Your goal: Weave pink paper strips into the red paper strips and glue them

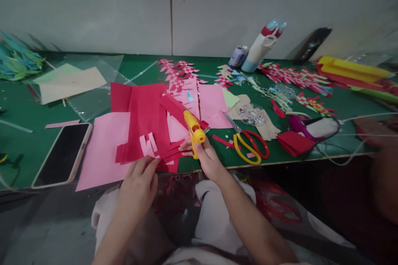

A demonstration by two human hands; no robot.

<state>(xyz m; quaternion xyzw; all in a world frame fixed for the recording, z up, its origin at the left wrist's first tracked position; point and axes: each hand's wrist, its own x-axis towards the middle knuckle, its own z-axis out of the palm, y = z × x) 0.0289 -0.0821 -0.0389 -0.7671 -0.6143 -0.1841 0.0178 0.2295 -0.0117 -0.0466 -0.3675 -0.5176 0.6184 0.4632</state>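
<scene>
My right hand [209, 158] grips a yellow glue gun [193, 127] over the table's front edge, its barrel pointing away from me. My left hand [141, 178] is bent at the paper's near edge, its fingertips closed on thin red paper strips [169, 152]. Beneath and behind lie a folded red sheet [146, 107] and a pink sheet [104, 149]. Short pink paper pieces [148, 145] rest on the red sheet. To the right of the glue gun are scissors [248, 143] with one yellow and one red handle loop. The left thumb partly hides its grip.
A phone [62, 155] lies at the left. Woven red and pink paper strips [178, 74] lie at the back. A bottle [261, 47] and a can [238, 56] stand by the wall. Cables [357, 149] run at the right, where another person's arm shows.
</scene>
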